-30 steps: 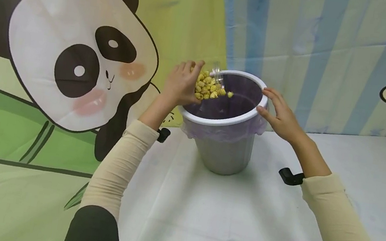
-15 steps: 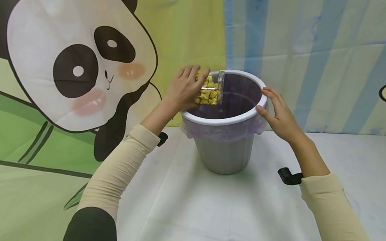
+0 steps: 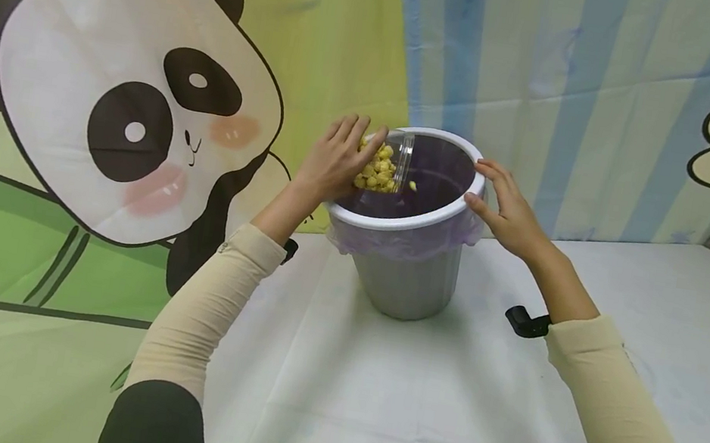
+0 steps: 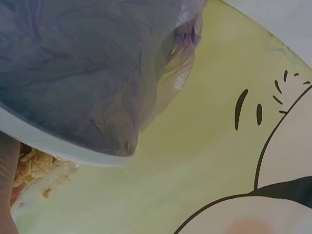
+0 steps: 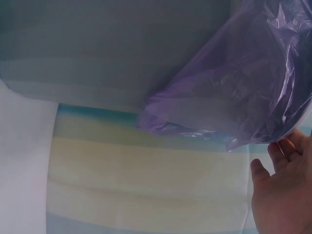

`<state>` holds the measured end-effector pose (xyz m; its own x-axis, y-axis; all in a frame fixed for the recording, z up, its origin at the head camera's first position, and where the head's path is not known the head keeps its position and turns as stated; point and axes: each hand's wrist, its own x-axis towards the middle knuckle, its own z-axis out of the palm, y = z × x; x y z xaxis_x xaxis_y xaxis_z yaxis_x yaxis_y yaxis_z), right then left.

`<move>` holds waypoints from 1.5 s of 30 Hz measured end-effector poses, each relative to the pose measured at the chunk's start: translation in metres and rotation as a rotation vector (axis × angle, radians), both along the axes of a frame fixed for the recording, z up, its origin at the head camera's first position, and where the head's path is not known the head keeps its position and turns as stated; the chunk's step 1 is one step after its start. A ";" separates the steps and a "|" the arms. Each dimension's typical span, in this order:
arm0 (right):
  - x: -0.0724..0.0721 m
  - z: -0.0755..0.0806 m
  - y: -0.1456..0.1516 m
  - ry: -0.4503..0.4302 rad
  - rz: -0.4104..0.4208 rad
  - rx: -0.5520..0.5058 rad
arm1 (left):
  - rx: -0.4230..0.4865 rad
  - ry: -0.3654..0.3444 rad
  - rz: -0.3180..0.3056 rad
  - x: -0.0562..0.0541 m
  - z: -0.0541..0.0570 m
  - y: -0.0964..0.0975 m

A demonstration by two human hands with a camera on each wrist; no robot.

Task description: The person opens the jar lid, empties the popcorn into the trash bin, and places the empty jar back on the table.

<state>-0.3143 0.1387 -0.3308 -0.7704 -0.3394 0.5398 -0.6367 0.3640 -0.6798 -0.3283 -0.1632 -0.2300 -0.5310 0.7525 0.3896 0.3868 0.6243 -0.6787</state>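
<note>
My left hand (image 3: 334, 162) holds a clear plastic jar (image 3: 405, 156) on its side over the left part of a trash bin. Yellow popcorn (image 3: 376, 171) lies inside the jar, and one loose piece (image 3: 411, 185) is in the air just outside its mouth. The grey bin (image 3: 407, 287) has a white rim (image 3: 396, 225) and a purple liner bag (image 3: 402, 246) folded over it. My right hand (image 3: 513, 213) rests its fingertips on the rim at the right, thumb apart. In the left wrist view, the rim hides most of the jar.
A white cloth (image 3: 371, 392) covers the table under the bin. Behind stands a fabric backdrop with a panda print (image 3: 90, 59) at the left and blue stripes (image 3: 594, 96) at the right. Black wrist camera mounts (image 3: 526, 322) stick out by the forearms.
My left hand has turned the jar, and its mouth has come round to face right over the bin. Popcorn drops from it again. My right hand stays on the rim.
</note>
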 end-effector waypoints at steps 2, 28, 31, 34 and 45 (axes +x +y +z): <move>0.000 0.000 0.000 0.004 0.003 -0.002 | -0.010 0.020 -0.018 0.000 0.001 0.000; -0.002 -0.002 -0.001 0.022 0.016 -0.033 | -0.168 0.132 -0.119 0.005 0.027 0.005; -0.002 -0.002 -0.001 0.014 0.017 -0.032 | -0.172 0.139 -0.130 0.007 0.031 0.006; -0.003 -0.002 -0.001 0.011 0.019 -0.030 | -0.183 0.160 -0.140 0.007 0.034 0.007; -0.003 -0.004 -0.001 0.027 0.031 -0.049 | -0.304 0.252 -0.204 0.004 0.035 0.012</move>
